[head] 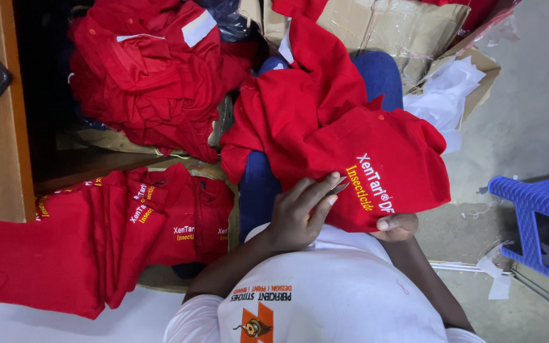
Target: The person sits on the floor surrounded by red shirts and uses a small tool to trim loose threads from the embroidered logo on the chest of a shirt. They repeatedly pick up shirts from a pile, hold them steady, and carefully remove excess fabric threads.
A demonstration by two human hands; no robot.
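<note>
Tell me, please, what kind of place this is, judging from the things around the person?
Probably a small garment or embroidery workshop, though this is a judgement. Signs: a heap of red shirts, folded red shirts with stitched lettering, and cardboard boxes. The left hand holds a small metal tool against a red shirt that the right hand grips.

Grey concrete floor (535, 95) — blue plastic stool (532, 209), wooden cabinet (4, 159)

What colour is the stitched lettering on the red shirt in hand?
White and yellow lettering on the red cloth shirt, clearest in the head view.
</note>
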